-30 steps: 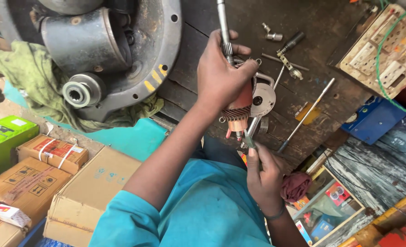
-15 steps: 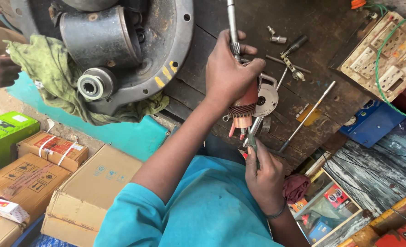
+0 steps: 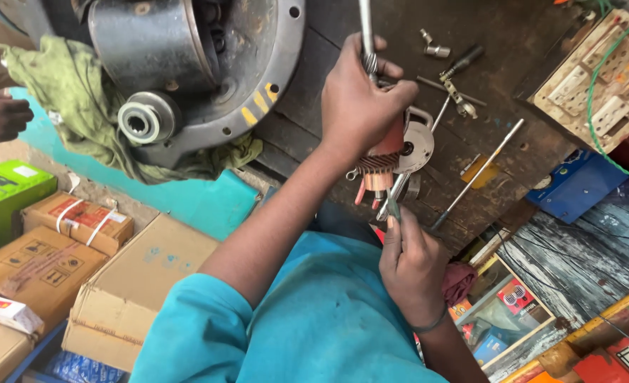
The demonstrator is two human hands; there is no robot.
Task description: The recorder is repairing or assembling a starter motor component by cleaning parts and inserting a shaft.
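Broadly, the biggest thing near me was the round metal housing [image 3: 208, 78] lying on a green rag [image 3: 66, 106] at the bench's far end, well apart from my work. Cardboard boxes [image 3: 137, 284] stood shut on the floor below, so I could not tell what they held; a green box [image 3: 6, 191] sat beside them. An open wooden tray [image 3: 502, 312] by my right elbow held small coloured packets and a reddish cloth. A thin steel rod [image 3: 481, 170] and a few loose fittings [image 3: 456, 78] lay on the dark wooden bench [image 3: 513, 42].

My left hand [image 3: 360, 99] was wrapped tight around the motor armature [image 3: 379, 167], which stood over the bench edge, shaft [image 3: 366, 28] pointing away from me, copper commutator end toward me, with a pale round end plate [image 3: 417, 145] touching it. I judged it heavy for its size and stiff, steel core and wound copper, probably greasy; the laminated body was the place to take hold, since the commutator bars and windings would scar or bend under a hard squeeze.

My right hand [image 3: 410, 266] was pinched shut on a slim metal tool [image 3: 392, 206], its tip up against the armature's copper end. That tool looked light and rigid, best held low on its shank as I had it.
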